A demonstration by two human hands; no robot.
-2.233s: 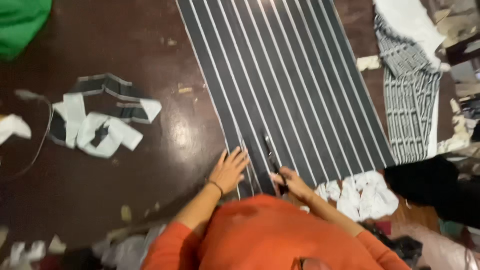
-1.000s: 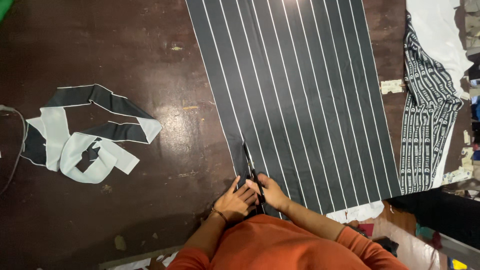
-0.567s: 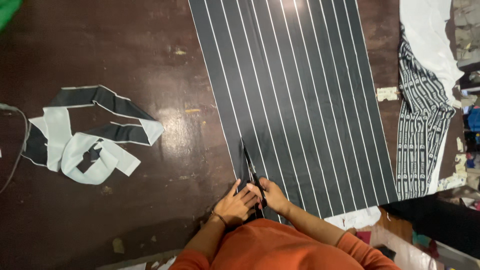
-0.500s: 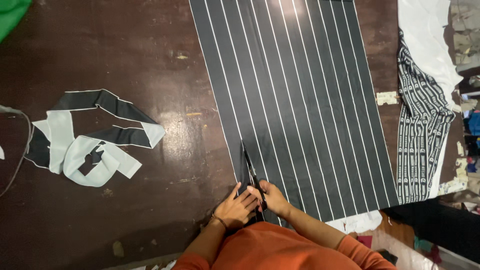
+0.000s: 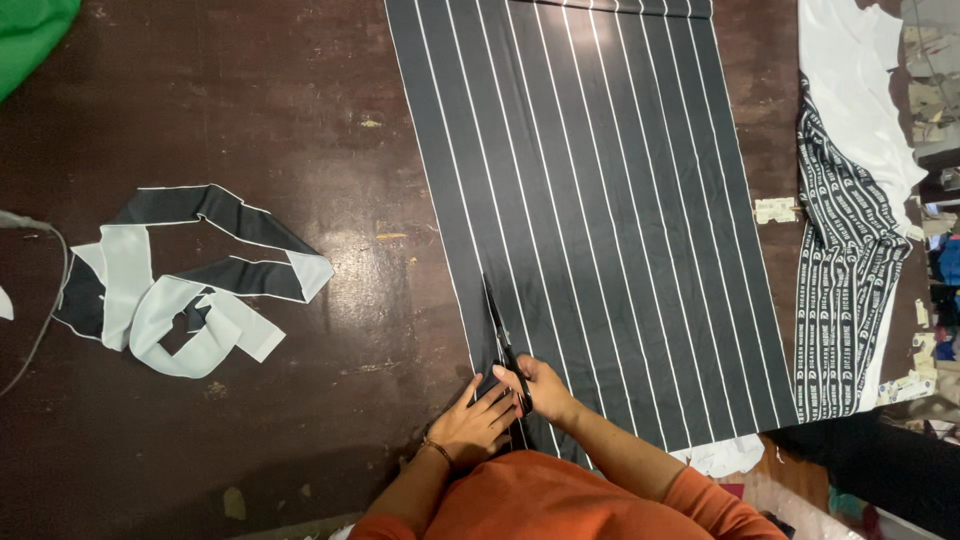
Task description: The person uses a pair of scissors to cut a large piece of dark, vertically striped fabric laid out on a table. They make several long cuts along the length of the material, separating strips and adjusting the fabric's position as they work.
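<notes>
A long black fabric with thin white stripes [image 5: 600, 220] lies flat on the dark wooden table [image 5: 250, 120]. My right hand [image 5: 540, 388] grips black scissors [image 5: 500, 335], whose blades point away from me along the fabric's left side near its near edge. My left hand [image 5: 475, 425] presses flat on the fabric's near left corner, just left of the scissors. Both arms wear orange sleeves.
A tangle of cut black and white fabric strips [image 5: 180, 285] lies at the left. Green cloth [image 5: 30, 35] shows at the top left corner. Patterned black-and-white cloth [image 5: 845, 290] and white cloth [image 5: 860, 80] hang at the right edge. A thin cable [image 5: 45, 320] runs at far left.
My right hand has taken up the scissors and set them into the fabric's near edge; my left hand has moved in close beside them. The view has shifted slightly.
</notes>
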